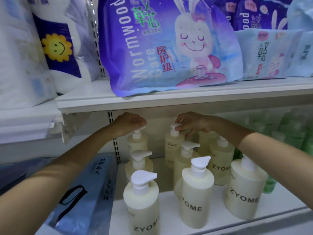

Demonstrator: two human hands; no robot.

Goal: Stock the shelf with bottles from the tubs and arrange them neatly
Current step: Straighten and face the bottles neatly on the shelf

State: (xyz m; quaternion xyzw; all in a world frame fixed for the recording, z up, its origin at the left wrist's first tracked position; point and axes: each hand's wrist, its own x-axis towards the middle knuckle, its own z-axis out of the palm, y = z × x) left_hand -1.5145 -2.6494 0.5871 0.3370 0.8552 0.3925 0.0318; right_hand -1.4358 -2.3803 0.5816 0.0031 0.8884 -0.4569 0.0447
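Several pale yellow ZYOME pump bottles with white pump heads stand in three rows on the white lower shelf [211,223]. My left hand [128,123] rests over the pump head of the back-left bottle [138,143], fingers curled down on it. My right hand [193,122] pinches the pump head of the back-middle bottle [174,143]. The front-left bottle [142,206], front-middle bottle [196,197] and front-right bottle [245,192] stand upright near the shelf's front edge. No tub is in view.
The upper shelf board [169,99] hangs just above my hands and carries a purple Wormwood Care pack [162,44]. Green bottles [291,133] fill the right of the lower shelf. A blue plastic bag [88,192] lies at the left, beside a perforated upright [116,150].
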